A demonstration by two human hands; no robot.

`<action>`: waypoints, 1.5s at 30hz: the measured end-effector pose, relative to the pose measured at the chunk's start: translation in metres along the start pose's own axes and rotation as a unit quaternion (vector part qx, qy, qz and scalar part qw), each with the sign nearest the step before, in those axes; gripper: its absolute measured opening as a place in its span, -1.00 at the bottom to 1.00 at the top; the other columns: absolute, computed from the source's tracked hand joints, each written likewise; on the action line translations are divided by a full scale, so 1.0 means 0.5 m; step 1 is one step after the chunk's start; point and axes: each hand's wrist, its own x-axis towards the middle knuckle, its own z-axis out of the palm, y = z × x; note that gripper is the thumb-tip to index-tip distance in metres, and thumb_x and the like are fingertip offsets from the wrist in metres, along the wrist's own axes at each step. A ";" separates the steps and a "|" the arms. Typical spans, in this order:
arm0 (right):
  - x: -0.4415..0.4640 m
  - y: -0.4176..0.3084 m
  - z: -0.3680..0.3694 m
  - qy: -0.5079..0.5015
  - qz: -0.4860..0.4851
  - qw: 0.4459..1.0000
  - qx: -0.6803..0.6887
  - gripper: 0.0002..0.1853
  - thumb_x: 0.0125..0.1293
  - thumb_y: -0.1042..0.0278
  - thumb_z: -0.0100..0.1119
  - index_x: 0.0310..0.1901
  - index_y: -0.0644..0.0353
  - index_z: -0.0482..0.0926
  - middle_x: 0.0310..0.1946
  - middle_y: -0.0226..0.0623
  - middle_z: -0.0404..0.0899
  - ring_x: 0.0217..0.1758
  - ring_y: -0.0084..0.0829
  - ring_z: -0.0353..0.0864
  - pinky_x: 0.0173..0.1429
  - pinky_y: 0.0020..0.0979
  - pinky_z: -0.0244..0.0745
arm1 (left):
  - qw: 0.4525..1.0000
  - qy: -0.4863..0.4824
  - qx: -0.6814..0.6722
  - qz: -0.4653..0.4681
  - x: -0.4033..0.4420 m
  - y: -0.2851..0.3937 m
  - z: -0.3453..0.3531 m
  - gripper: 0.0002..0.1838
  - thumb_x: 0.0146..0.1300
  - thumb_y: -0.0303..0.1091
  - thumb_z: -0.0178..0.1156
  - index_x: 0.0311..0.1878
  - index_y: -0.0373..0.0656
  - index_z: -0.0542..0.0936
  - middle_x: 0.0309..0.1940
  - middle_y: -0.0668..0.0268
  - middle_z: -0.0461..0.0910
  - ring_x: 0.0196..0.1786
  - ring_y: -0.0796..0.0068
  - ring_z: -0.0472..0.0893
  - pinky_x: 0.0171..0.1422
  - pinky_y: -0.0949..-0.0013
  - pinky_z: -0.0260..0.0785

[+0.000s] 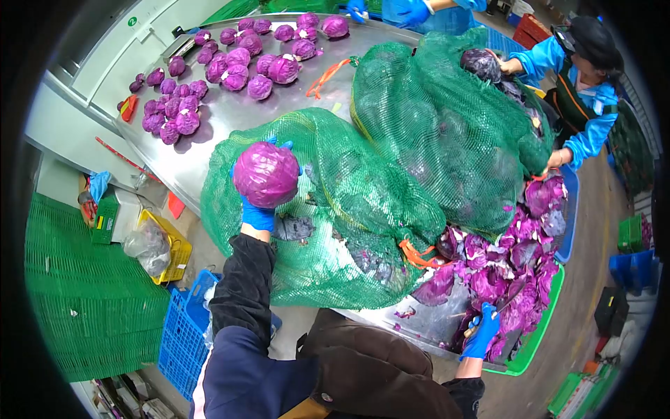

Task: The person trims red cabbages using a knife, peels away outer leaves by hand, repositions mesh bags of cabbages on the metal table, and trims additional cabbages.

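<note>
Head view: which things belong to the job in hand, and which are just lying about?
Seemingly in the job: cabbage in the left hand; probable knife in the right hand; green mesh sacks; loose leaves.

Seemingly lying about: yellow crate; plastic bag.

Worn are blue gloves, black sleeves, a navy panel with a pale stripe and a dark brown apron.
</note>
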 end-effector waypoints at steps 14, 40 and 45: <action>-0.009 -0.008 0.067 -0.046 0.048 0.997 -0.046 -0.87 0.34 0.23 0.22 -0.21 0.05 0.52 -0.49 -0.41 0.54 -0.76 -0.62 0.30 -0.74 -0.53 0.13 | 0.899 0.324 -0.142 0.259 0.084 0.177 -0.191 -0.11 0.26 0.11 0.06 0.47 -0.31 0.05 0.46 -0.02 0.09 0.46 -0.26 0.11 0.41 -0.16 0.18; 0.140 0.092 -0.108 -0.066 -0.008 0.995 -0.071 -0.88 0.27 0.25 0.24 -0.25 0.06 0.60 -0.59 -0.49 0.52 -0.71 -0.65 0.31 -0.67 -0.57 0.11 | 0.564 0.227 0.784 -0.127 -0.237 0.126 0.029 -0.19 -0.17 -0.27 0.49 0.25 -0.16 0.44 0.15 0.15 0.50 0.15 0.18 0.52 0.30 0.23 0.34; 0.122 0.027 -0.131 -0.130 0.012 0.987 -0.090 -0.81 0.27 0.26 0.23 -0.18 0.18 0.62 -0.39 -0.35 0.67 -0.52 -0.53 0.57 -0.57 -0.52 0.30 | 0.798 0.140 0.581 -0.072 -0.244 0.123 0.041 -0.21 0.09 -0.26 0.25 0.40 -0.28 0.24 0.25 0.21 0.39 0.24 0.29 0.44 0.37 0.27 0.26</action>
